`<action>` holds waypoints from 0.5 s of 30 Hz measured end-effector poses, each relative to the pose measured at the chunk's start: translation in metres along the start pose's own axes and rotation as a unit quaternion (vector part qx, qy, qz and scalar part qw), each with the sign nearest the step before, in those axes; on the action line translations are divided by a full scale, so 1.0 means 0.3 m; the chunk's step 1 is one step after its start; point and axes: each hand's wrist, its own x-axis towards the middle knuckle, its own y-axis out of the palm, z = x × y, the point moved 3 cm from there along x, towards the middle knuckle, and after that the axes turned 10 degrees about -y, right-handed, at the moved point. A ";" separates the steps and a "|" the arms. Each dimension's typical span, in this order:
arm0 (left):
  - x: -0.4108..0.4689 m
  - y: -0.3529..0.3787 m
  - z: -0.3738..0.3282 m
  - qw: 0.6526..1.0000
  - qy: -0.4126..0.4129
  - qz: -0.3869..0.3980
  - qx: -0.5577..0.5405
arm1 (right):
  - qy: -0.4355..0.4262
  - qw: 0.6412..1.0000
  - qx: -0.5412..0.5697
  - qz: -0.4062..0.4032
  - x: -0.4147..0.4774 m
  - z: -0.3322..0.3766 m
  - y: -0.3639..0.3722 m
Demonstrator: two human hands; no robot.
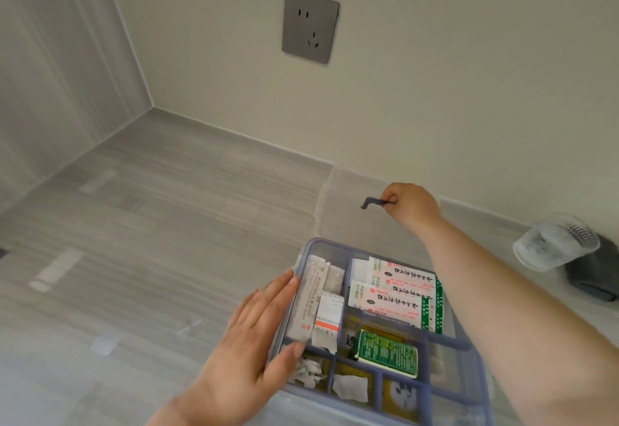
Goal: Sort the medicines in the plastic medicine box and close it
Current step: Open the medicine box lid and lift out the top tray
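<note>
The clear plastic medicine box [330, 245] with blue dividers lies open on the grey floor, low and right of centre. Its compartments hold two white packs with red print and green edges [395, 288], a green box [388, 353], long white sachets [310, 301], an orange-and-white box [329, 320] and small white wrapped pieces [350, 387]. My left hand [254, 335] lies flat against the box's left wall, fingers spread. My right hand [412, 206] reaches past the box's far edge and pinches a thin dark blue strip [371, 203] above the floor.
A wall runs close behind the box, with a grey socket [310, 25] high on it. At the right, a clear slipper [556, 241] rests against a dark grey object [593, 275]. Grey floor tiles with pale tape marks [57, 268] stretch to the left.
</note>
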 end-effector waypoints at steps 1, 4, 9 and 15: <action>0.000 -0.001 0.000 1.000 -0.004 0.003 -0.001 | 0.001 1.000 -0.002 0.012 0.003 -0.006 0.017; -0.002 -0.002 -0.001 1.000 0.003 -0.003 -0.011 | 0.000 0.998 -0.007 0.059 0.005 -0.019 0.055; -0.001 0.004 -0.003 0.999 -0.003 -0.005 -0.036 | 0.009 0.995 0.026 0.095 -0.016 -0.023 0.049; -0.008 -0.014 0.001 0.991 -0.081 -0.009 -0.104 | 0.009 0.986 0.156 -0.065 -0.208 -0.011 -0.132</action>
